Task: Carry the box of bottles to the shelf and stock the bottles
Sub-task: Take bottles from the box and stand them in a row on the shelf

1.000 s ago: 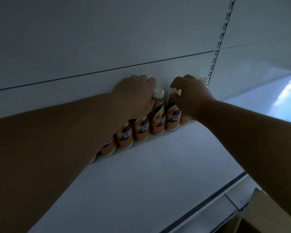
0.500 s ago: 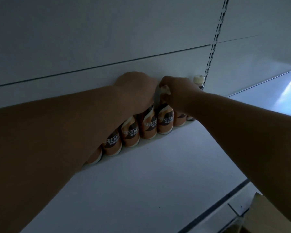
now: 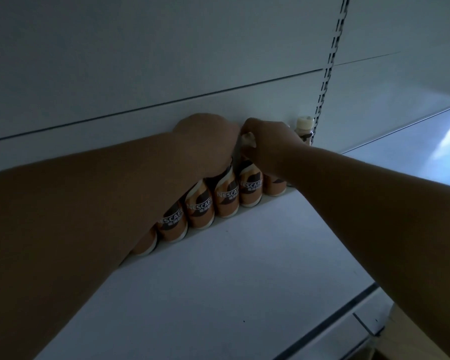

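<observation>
While my two forearms are stretching across the white shelf (image 3: 218,294) toward its back panel (image 3: 140,61), both hands are drawing closer together than they were a second ago, when a capped bottle was standing uncovered between them. Now my left hand (image 3: 205,144) is draped over the tops of the Nescafé bottles (image 3: 225,197) at the middle of the row, and my right hand (image 3: 268,144) is closing around the neck of the next bottle along (image 3: 250,185), its pale cap (image 3: 248,139) peeking between my fingers. The left grip is lying curled over the bottle tops, though I cannot tell whether it is clamped on any one; the right grip is clamped on that bottle's neck.

I am judging this as tidying the row, pressing the bottles tight against the back panel, so the back row is nearly done and most of the shelf is waiting for more.

One bottle at the far right (image 3: 304,128) is standing just beside the slotted upright (image 3: 327,74). A corner of the cardboard box (image 3: 411,331) is showing low at the right, below the shelf edge. The room is dim, with a bright patch glaring at the right.
</observation>
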The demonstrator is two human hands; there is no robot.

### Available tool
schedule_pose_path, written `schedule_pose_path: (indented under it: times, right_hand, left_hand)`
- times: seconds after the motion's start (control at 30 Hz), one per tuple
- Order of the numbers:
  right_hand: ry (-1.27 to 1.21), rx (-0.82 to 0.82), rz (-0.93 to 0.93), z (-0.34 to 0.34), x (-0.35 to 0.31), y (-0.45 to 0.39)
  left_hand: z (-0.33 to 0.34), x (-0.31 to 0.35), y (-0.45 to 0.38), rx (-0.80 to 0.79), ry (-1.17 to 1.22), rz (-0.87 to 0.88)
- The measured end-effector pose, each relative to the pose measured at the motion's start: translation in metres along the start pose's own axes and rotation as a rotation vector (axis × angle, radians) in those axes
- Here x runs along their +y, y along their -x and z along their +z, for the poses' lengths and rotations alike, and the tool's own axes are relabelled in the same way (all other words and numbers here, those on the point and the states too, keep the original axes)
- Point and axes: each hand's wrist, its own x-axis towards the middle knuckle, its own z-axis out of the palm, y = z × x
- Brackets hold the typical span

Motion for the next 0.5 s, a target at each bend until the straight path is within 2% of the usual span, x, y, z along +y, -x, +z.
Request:
schedule_pose_path:
  times: [0.3, 0.5]
  right_hand:
    - [-0.024, 0.036, 0.006, 0.0042, 0.0016, -0.0060]
    - [-0.056, -0.017, -0.013, -0.0018, 0.0053, -0.0073]
  left_hand:
    - [-0.0012, 0.0079, 0.0024, 0.014, -0.068, -0.017]
    - [-0.0006, 0.0080, 0.0016, 0.029, -0.105, -0.007]
